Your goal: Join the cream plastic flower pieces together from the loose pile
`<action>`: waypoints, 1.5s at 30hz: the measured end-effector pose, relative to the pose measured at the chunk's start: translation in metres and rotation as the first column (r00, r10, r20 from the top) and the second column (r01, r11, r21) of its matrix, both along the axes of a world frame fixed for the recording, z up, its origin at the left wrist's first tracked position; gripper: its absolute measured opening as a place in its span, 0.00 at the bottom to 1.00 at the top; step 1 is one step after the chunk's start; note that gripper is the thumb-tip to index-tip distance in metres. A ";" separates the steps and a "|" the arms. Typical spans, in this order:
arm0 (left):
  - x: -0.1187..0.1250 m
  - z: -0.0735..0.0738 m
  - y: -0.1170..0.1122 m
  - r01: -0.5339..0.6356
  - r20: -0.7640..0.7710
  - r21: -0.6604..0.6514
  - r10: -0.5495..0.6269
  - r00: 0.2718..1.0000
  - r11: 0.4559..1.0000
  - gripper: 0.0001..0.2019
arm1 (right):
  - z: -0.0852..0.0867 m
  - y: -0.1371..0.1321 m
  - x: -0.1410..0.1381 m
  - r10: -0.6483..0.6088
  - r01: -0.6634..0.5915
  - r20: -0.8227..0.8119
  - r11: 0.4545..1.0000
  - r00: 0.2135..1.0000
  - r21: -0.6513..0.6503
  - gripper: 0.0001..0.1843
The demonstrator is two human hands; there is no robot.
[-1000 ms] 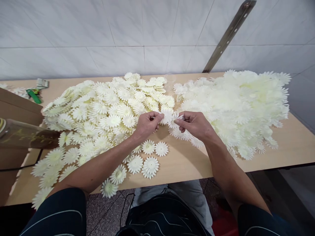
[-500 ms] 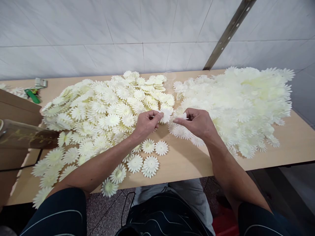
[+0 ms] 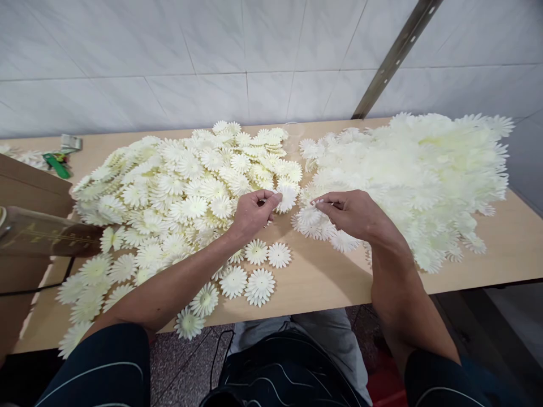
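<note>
My left hand [image 3: 251, 214] pinches a cream daisy-shaped flower piece [image 3: 287, 198] by its edge, just above the table. My right hand [image 3: 351, 213] is closed in a pinch over a small stack of flower pieces [image 3: 311, 221] lying on the wood, fingertips touching the top one. The two hands are a short gap apart. To the left spreads a flat pile of flower pieces [image 3: 182, 181]. To the right is a taller heap of the same pieces [image 3: 419, 169]. Several single flowers [image 3: 259, 282] lie in front of my left wrist.
The wooden table [image 3: 322, 277] stands against a white tiled wall. A brown cardboard box [image 3: 25, 192] and a clear bottle-like object [image 3: 42, 234] are at the left edge. A green tool [image 3: 57, 164] lies at the back left. A metal strip [image 3: 394, 56] leans on the wall.
My right hand has drawn away to the right and lowered onto the small stack, separating from the flower in my left hand. My left hand has stayed in place.
</note>
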State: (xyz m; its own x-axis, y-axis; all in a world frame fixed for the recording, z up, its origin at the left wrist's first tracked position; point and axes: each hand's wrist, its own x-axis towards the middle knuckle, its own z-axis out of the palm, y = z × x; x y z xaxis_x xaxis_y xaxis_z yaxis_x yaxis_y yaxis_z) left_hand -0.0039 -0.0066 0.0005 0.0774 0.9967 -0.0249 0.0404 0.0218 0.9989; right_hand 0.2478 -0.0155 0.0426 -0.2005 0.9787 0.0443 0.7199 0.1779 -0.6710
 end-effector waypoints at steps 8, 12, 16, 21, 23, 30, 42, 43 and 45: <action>0.001 0.000 0.000 -0.007 -0.010 -0.018 0.007 1.000 1.000 0.25 | -0.002 -0.004 0.003 -0.120 0.121 -0.016 0.973 0.993 0.198 0.12; 0.001 0.001 -0.001 0.000 -0.007 -0.010 0.000 1.000 1.000 0.24 | 0.000 -0.004 0.003 -0.126 0.122 0.006 0.968 0.992 0.218 0.14; 0.002 0.002 -0.001 0.006 -0.014 -0.010 -0.006 1.000 1.000 0.24 | 0.002 -0.005 0.005 -0.172 0.165 0.007 0.957 0.985 0.240 0.21; 0.001 0.001 -0.001 0.007 -0.011 -0.015 -0.007 1.000 1.000 0.24 | 0.004 -0.004 0.009 -0.231 0.234 -0.042 0.941 0.972 0.243 0.19; 0.001 0.001 -0.001 0.005 -0.013 -0.015 -0.006 1.000 1.000 0.24 | 0.005 -0.004 0.010 -0.240 0.251 -0.074 0.944 0.968 0.214 0.16; 0.001 0.000 -0.001 0.002 -0.024 -0.005 -0.003 1.000 1.000 0.24 | 0.011 -0.003 0.019 -0.265 0.277 -0.101 0.950 0.959 0.143 0.16; 0.001 0.000 -0.001 0.003 -0.018 0.005 -0.003 1.000 1.000 0.23 | 0.010 0.002 0.021 -0.278 0.335 -0.399 0.939 0.874 0.078 0.18; 0.001 0.000 -0.001 0.002 -0.018 0.005 -0.002 1.000 1.000 0.23 | 0.009 0.004 0.020 -0.280 0.341 -0.424 0.937 0.861 0.074 0.19; 0.001 0.000 -0.001 0.002 -0.017 0.005 -0.002 1.000 1.000 0.23 | 0.007 0.006 0.020 -0.295 0.369 -0.450 0.926 0.843 0.085 0.19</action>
State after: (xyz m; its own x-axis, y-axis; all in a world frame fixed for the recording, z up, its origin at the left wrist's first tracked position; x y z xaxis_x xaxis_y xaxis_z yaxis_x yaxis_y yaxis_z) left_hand -0.0029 -0.0076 0.0005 0.0791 0.9966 -0.0216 0.0571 0.0171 0.9982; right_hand 0.2681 -0.0094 0.0498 0.2093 0.9545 0.2124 0.4097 0.1117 -0.9053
